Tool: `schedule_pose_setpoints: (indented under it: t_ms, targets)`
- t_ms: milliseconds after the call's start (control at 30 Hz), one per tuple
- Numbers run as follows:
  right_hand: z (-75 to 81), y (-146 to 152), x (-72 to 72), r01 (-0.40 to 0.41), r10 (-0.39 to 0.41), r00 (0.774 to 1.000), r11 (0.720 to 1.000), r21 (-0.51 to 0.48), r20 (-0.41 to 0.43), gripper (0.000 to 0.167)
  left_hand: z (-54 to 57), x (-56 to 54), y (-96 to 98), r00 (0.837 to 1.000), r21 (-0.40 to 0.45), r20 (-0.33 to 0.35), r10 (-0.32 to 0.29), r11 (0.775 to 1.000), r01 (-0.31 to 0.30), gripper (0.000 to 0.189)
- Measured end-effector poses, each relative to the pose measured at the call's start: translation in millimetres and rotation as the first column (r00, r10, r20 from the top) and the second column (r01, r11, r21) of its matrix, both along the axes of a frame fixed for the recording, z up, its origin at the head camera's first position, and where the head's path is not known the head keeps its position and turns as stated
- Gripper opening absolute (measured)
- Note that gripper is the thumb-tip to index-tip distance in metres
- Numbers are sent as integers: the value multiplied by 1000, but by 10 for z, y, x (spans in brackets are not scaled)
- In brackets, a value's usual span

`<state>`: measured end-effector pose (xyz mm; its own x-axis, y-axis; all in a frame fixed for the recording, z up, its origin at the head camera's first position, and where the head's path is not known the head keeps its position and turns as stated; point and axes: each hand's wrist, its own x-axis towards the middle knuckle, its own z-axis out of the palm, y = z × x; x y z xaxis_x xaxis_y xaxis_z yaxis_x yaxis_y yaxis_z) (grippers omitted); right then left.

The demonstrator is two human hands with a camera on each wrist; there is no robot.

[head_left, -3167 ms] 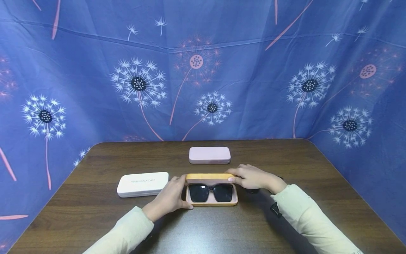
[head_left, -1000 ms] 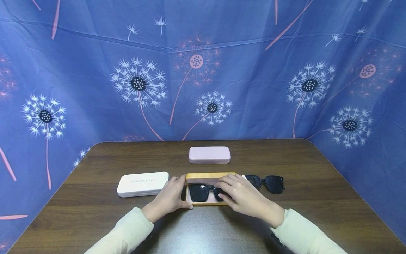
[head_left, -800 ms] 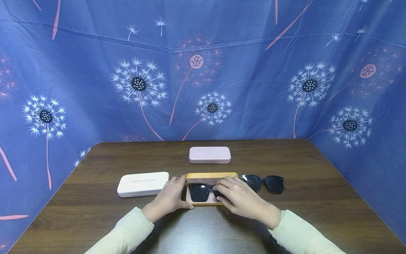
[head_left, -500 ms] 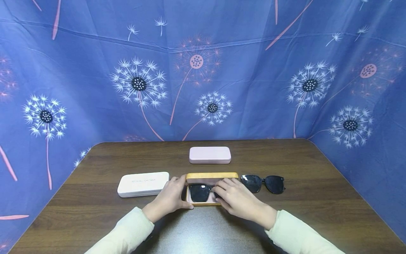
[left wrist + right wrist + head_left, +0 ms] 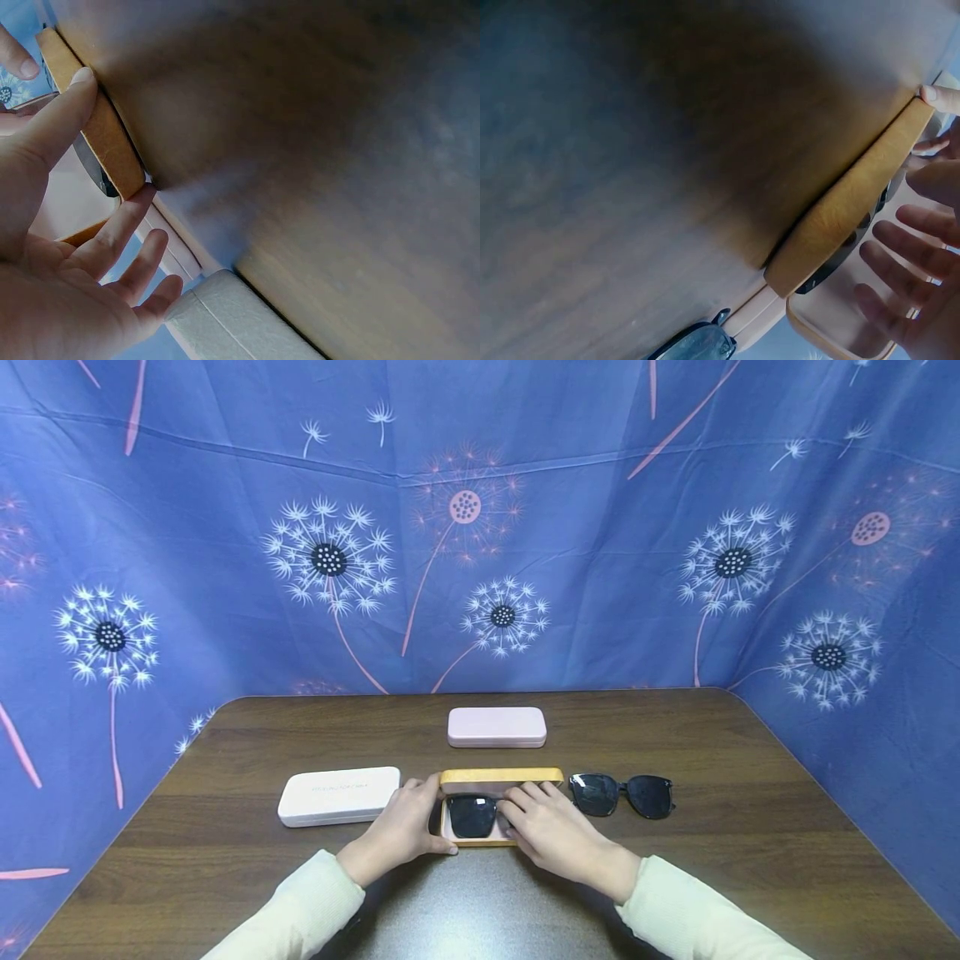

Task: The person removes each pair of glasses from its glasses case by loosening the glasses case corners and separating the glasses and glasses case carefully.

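An orange-yellow glasses case (image 5: pixel 491 775) lies in front of me with its lid raised at the back, showing a pale pink lining. Inside it rests a pair of black sunglasses (image 5: pixel 472 817), lens side up. My left hand (image 5: pixel 397 824) grips the case's left end, thumb on the front edge and index finger at the corner, as the left wrist view shows. My right hand (image 5: pixel 562 832) reaches over the case's right half and covers the right lens. In the right wrist view, its fingers (image 5: pixel 904 247) are spread and bent above the sunglasses, with the lining visible behind them.
A second pair of black sunglasses (image 5: pixel 648 797) lies right of the case. To the left is a white glasses case (image 5: pixel 341 797) with lettering on its lid, and a pink glasses case (image 5: pixel 497 725) sits farther back. The brown wooden table (image 5: pixel 285 893) meets a blue dandelion-print cloth (image 5: pixel 585 543).
My right hand has left the case's lid and come down over the sunglasses inside, then crept leftward, uncovering the second pair on the table. My left hand keeps its grip.
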<state>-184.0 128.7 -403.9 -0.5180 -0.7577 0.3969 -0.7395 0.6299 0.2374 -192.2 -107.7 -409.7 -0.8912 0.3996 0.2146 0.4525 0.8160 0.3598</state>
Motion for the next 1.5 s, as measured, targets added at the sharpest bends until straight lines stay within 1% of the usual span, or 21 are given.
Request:
schedule_pose_setpoints:
  t_ms: [167,500,700,933,1233,1500]
  targets:
    - [-30,-22,-3,32,-32,999,999,21,-31,31,-3,1,-1,1000,8,-1,-3,1000,3,85]
    - [-56,-96,-9,117,-117,993,993,30,-26,23,-5,-1,1,1000,6,-2,-1,1000,1,89]
    - [-50,-127,2,150,-150,989,986,65,-7,24,-3,-1,5,1000,10,-2,-4,1000,4,85]
    - [-46,-150,16,172,-173,985,981,93,1,22,5,-2,7,1000,24,-2,-7,1000,7,76]
    - [-48,-172,24,193,-193,981,977,90,-8,19,7,6,5,1000,16,0,-4,1000,4,82]
    - [-51,-175,29,201,-199,980,974,101,-22,22,5,-2,2,1000,9,5,0,1000,0,84]
